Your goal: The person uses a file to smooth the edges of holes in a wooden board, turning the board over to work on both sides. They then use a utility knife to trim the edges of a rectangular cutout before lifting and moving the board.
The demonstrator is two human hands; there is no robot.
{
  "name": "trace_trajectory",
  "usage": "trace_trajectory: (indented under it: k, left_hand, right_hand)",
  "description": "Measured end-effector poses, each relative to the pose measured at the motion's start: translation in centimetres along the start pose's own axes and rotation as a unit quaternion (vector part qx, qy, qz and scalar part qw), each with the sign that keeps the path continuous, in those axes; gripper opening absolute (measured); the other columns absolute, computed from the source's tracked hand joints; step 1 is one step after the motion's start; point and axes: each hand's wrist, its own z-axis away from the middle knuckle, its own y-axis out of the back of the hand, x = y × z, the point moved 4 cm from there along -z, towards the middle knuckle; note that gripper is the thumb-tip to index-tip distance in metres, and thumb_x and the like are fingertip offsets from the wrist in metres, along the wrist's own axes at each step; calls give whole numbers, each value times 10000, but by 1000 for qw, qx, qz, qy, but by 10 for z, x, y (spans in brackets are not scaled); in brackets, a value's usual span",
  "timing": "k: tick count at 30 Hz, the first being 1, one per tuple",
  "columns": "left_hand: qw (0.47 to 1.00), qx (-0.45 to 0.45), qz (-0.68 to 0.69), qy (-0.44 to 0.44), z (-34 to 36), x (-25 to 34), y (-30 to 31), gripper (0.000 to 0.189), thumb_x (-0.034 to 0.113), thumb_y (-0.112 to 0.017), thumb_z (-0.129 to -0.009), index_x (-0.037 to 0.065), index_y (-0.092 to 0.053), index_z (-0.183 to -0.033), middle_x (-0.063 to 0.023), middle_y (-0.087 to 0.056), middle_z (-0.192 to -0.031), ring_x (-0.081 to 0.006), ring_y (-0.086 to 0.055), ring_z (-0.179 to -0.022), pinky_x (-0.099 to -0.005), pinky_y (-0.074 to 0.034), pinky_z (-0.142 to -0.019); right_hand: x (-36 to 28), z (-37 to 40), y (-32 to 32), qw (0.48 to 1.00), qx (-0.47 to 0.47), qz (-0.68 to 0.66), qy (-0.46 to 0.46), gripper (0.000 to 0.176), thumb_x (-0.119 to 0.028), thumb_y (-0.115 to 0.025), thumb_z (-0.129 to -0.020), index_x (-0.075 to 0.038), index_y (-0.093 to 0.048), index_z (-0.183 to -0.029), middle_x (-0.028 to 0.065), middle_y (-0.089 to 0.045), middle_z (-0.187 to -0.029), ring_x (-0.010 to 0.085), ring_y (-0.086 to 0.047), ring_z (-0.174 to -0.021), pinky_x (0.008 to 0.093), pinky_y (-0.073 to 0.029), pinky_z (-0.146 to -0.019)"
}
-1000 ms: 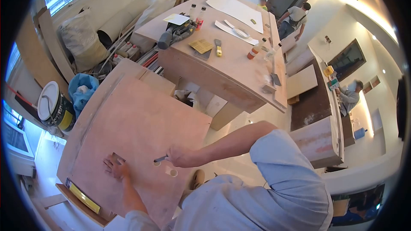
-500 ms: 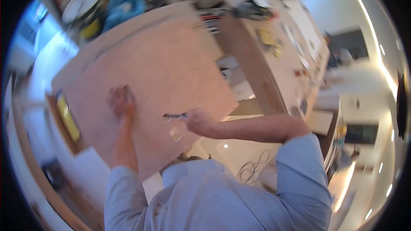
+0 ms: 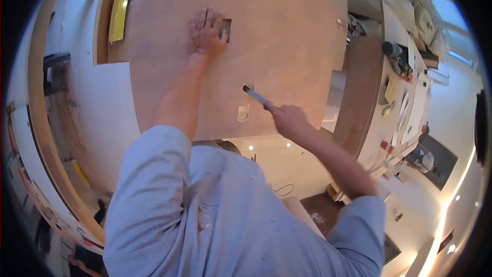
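A large flat wooden board (image 3: 287,36) lies in front of me, with a rectangular cutout (image 3: 226,31) and a rounded cutout (image 3: 243,113) near its front edge. My left hand (image 3: 207,33) rests on the board with its fingers spread, beside the rectangular cutout, and holds nothing. In my right hand (image 3: 287,118) is the end of a slim flat tool (image 3: 257,96), perhaps a file. The tool's far tip reaches a small opening (image 3: 246,88) above the rounded cutout. How deep the tip goes cannot be made out.
A yellow packaged item (image 3: 121,10) lies in a wooden tray at the upper left. To the right, a bench (image 3: 410,79) carries a dark power tool (image 3: 397,59) and small items. A black object (image 3: 55,74) is at the left. A cable (image 3: 283,190) lies below the board.
The view has turned, so the board now fills the upper middle. The rectangular cutout now shows beside my left hand. The right hand still holds the tool, its tip now at the small opening.
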Motion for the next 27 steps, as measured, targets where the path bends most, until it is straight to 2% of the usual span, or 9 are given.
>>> trace_trajectory:
  k: [4, 7, 10, 13, 15, 18, 20, 23, 27]
  left_hand:
    - [1000, 2, 6, 3, -1, -2, 2, 676, 379, -580, -870, 221, -371, -1493, -102, -256, -1597, -266, -179, -1495, -593, -116, -1181]
    - [1000, 6, 26, 9, 0, -1, 2, 680, 363, -577, -861, 220, -377, -1494, -94, -270, -1591, -249, -176, -1498, -593, -97, -1186]
    - [1000, 7, 27, 8, 0, 0, 3, 684, 360, -581, -858, 223, -375, -1496, -100, -269, -1590, -249, -173, -1498, -594, -99, -1186]
    - [1000, -2, 20, 9, -2, 0, 4, 686, 363, -579, -861, 224, -367, -1499, -104, -257, -1594, -250, -166, -1499, -592, -86, -1188]
    - [1000, 7, 29, 6, 2, 0, 4, 688, 368, -574, -863, 225, -361, -1502, -103, -251, -1597, -249, -166, -1499, -592, -80, -1189]
    - [1000, 8, 28, 7, -4, -3, 1, 687, 363, -596, -854, 225, -379, -1490, -100, -250, -1599, -253, -162, -1501, -597, -89, -1184]
    - [1000, -4, 29, 6, -2, 0, -2, 685, 361, -610, -846, 225, -394, -1482, -99, -256, -1597, -256, -164, -1501, -600, -98, -1181]
    - [1000, -4, 26, 10, 0, -1, 0, 682, 362, -615, -841, 227, -407, -1477, -100, -273, -1590, -259, -174, -1498, -604, -104, -1177]
    - [999, 28, 39, 4, 0, -3, -1, 667, 360, -614, -839, 230, -425, -1465, -103, -303, -1575, -262, -188, -1493, -615, -115, -1169]
  right_hand:
    - [-3, -38, -14, 996, -15, -92, -15, 539, -206, -557, -937, -221, -422, -1459, 146, -648, -774, 314, -668, -703, 456, -527, -624]
    - [27, 14, 29, 1000, -18, 1, 7, 534, -213, -555, -936, -215, -427, -1455, 138, -643, -746, 313, -671, -697, 453, -532, -629]
    - [17, 51, 41, 999, -40, 30, 7, 539, -235, -564, -935, -208, -427, -1455, 136, -641, -734, 305, -674, -697, 447, -536, -632]
    - [-3, 11, -11, 978, -48, -197, -40, 532, -208, -562, -933, -142, -428, -1444, 196, -646, -766, 384, -653, -691, 483, -517, -648]
    - [-23, -34, -33, 950, 62, -305, -26, 548, -205, -553, -936, -131, -393, -1454, 212, -645, -769, 410, -642, -696, 498, -507, -656]
    - [-13, -23, -38, 939, 21, -340, -57, 590, -202, -559, -934, -129, -342, -1477, 230, -649, -789, 420, -640, -704, 502, -502, -660]
    - [0, 24, -3, 974, -87, -199, -58, 700, -194, -538, -922, -101, -201, -1528, 272, -655, -845, 458, -639, -780, 544, -503, -707]
    - [9, 67, -7, 976, -133, -163, -60, 710, -185, -531, -922, -89, -181, -1533, 300, -646, -856, 486, -626, -790, 561, -493, -716]
    - [-31, 4, -56, 929, 4, -365, -52, 700, -181, -545, -927, -73, -201, -1526, 292, -646, -867, 468, -636, -798, 526, -494, -705]
